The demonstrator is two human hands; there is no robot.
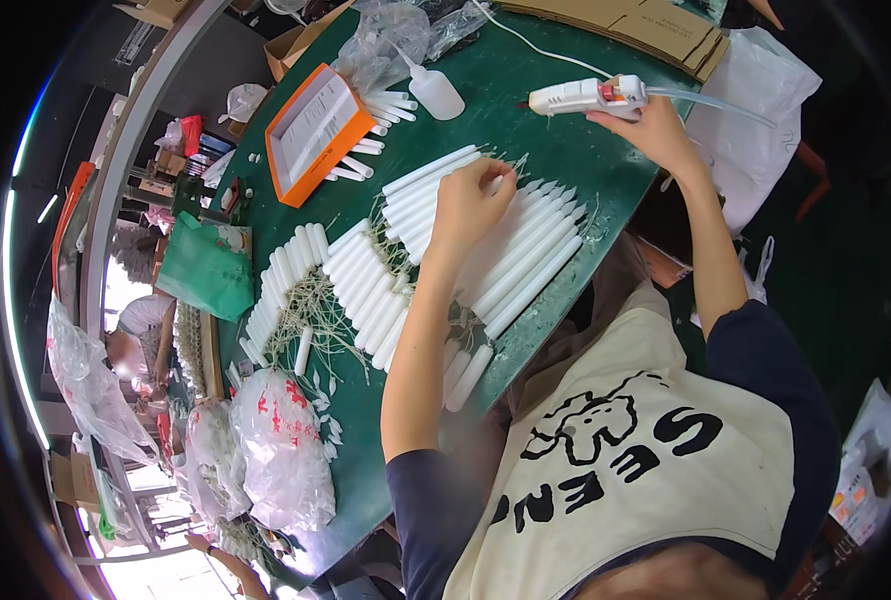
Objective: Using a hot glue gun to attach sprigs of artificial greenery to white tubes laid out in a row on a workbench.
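Observation:
My right hand [655, 128] is closed around the handle of a white glue gun [577, 97], holding it over the table's far right edge. A pale translucent glue stick [715, 101] juts from its back, and its nozzle points left. With fingers pinched together, my left hand [472, 203] is over a row of white candle-shaped sticks [525, 262]; what lies between the fingertips is too small to make out. Several of these sticks end in pointed white tips. To the left, more white tubes [360, 285] lie in rows with thin tangled wires [315, 312] coming from them.
An orange-edged box [283, 160], loose white tubes [390, 105] and a white squeeze bottle [436, 92] stand farther back on the green table [505, 60]. Plastic bags [283, 450] and a green bag [205, 268] are at the left. Flat cardboard [625, 30] lies at the far edge.

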